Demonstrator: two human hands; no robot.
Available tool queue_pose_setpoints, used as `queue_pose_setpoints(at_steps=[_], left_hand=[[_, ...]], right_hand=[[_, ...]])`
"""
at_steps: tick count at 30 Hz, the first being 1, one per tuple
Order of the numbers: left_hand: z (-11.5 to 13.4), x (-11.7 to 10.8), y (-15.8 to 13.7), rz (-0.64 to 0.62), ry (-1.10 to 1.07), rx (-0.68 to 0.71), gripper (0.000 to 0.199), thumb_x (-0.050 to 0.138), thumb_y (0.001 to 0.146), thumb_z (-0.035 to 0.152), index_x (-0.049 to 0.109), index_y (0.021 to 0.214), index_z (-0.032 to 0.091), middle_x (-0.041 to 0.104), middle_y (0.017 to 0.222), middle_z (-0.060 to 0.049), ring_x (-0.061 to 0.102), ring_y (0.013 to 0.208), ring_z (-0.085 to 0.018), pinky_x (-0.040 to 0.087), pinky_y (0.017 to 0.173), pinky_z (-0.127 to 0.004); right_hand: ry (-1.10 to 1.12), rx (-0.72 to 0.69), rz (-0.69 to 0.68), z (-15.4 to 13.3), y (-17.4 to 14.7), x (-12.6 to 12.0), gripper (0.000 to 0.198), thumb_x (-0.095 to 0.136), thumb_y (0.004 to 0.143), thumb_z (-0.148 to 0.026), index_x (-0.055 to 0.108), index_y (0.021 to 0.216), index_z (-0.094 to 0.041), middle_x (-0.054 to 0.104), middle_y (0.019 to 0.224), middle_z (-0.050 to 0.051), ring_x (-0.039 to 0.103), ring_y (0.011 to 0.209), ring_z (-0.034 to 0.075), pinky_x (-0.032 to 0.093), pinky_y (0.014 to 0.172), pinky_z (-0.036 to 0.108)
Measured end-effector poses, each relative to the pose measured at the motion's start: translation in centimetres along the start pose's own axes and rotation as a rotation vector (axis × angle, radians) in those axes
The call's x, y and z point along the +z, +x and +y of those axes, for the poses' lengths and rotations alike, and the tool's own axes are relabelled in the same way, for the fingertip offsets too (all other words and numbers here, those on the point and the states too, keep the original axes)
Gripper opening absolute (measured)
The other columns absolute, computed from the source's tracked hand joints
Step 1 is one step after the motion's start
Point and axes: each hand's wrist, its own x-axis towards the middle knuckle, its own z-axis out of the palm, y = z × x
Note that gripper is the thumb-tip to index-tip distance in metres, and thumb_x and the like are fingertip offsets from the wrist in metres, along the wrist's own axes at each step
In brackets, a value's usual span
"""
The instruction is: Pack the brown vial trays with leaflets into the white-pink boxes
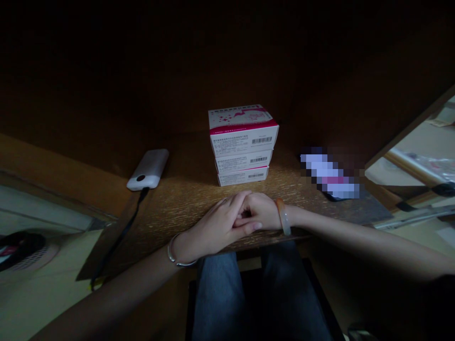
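Observation:
My left hand (221, 221) and my right hand (262, 211) are clasped at the front edge of the brown wooden desk (177, 204). Both are closed, the left fingers lying over the right hand and the left thumb below it. No object shows in either; some of the right fingers are hidden. Just beyond them stands a stack of three white and pink printed boxes (245, 140), the top one slightly larger in view. A silver bangle (172, 251) circles my left wrist, and an orange and pale bangle (284, 219) my right.
On the left lies a white power bank (151, 166) with a black cable (132, 220) running off the desk's edge. A phone with a blurred-out screen (330, 177) rests on the right. Dark wooden panels enclose the desk. My legs in jeans (220, 293) are below.

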Motion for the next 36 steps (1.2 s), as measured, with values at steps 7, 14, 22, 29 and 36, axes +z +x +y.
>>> queue_pose_setpoints(at_steps=[7,14,22,29,36], left_hand=[[0.4,-0.1,0.1,0.022,-0.025,-0.028,0.050,0.053,0.095,0.057,0.047,0.125,0.018,0.067,0.116,-0.015,0.066,0.107,-0.028,0.057,0.092,-0.046],[0.5,-0.1,0.0,0.015,-0.028,-0.039,0.053,0.052,0.094,0.060,0.047,0.124,0.018,0.067,0.113,-0.015,0.067,0.104,-0.028,0.057,0.089,-0.046],[0.4,-0.2,-0.1,0.032,-0.064,0.000,0.050,0.053,0.095,0.058,0.048,0.124,0.018,0.068,0.112,-0.015,0.068,0.098,-0.025,0.059,0.082,-0.039],[0.1,0.1,-0.2,0.052,-0.102,0.029,0.061,0.053,0.093,0.062,0.045,0.132,0.017,0.070,0.112,-0.015,0.070,0.097,-0.025,0.059,0.081,-0.039],[-0.7,-0.1,-0.6,0.207,0.037,0.149,0.069,0.049,0.092,0.069,0.045,0.140,0.019,0.065,0.125,-0.015,0.062,0.114,-0.029,0.053,0.097,-0.048]], right_hand=[[0.107,-0.055,0.014,1.1,0.1,0.5,0.028,0.065,0.085,-0.025,0.060,0.060,-0.013,0.056,0.060,-0.002,0.047,0.057,0.010,0.038,0.056,0.023],[0.231,-0.120,0.022,1.4,0.1,0.6,0.027,0.065,0.083,-0.023,0.058,0.059,-0.014,0.050,0.056,-0.005,0.040,0.053,0.007,0.035,0.051,0.020],[0.408,-0.123,-0.006,0.9,0.0,0.6,0.024,0.061,0.080,-0.016,0.053,0.058,-0.015,0.046,0.056,-0.007,0.038,0.052,0.006,0.032,0.047,0.019],[0.453,-0.132,-0.007,0.3,-0.1,0.5,0.029,0.061,0.080,-0.018,0.048,0.055,-0.017,0.041,0.053,-0.008,0.035,0.050,0.005,0.029,0.046,0.018],[0.521,-0.200,0.198,-1.0,-0.3,0.4,0.045,0.071,0.081,-0.031,0.042,0.049,-0.018,0.036,0.048,-0.009,0.028,0.047,0.004,0.025,0.044,0.019]])
